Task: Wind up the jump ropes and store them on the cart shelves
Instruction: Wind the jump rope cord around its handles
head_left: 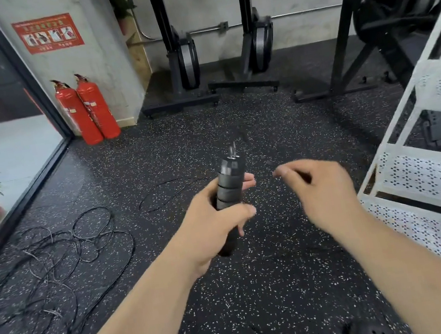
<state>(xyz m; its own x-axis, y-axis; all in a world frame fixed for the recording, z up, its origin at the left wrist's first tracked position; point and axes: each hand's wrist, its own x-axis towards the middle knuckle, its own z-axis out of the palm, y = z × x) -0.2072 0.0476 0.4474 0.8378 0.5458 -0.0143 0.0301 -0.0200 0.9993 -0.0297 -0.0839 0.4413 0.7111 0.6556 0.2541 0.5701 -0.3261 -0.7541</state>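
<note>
So the left grip point(213, 225) is wrapped round a black jump rope handle point(230, 182), fingers and thumb curled tight on the lower half. The handle stands nearly upright, metal end pointing to 12 o'clock. My guess is it's held like that so the top stays free as a spool for the cord. The dark bands round its upper part could be turns of cord or just ribs, can't tell.

The right grip point(317, 189) hangs at 3 o'clock of the handle, near it but not touching. Fingers are curled in with thumb and forefinger close together, like pinching something thin. It's way too blurred to see any cord in there, so I honestly can't tell if it's holding anything. If it is, that'd be the feeding hand for the winding.

The rest of the job is down at 8 o'clock: a messy tangle of ropes point(54, 249) sprawled on the speckled floor point(260, 289), with one more loose cord point(171, 191) lying at 9 o'clock of the handle. None of that looks wound yet, so I'd say it's early days.

The white cart point(430, 178) stands at 3 o'clock, perforated shelves tilted in this wide lens, close enough to reach. Two red fire extinguishers point(87, 109) lean against the wall at 11 o'clock, well clear of everything.

Watch for knots in that pile.
</note>
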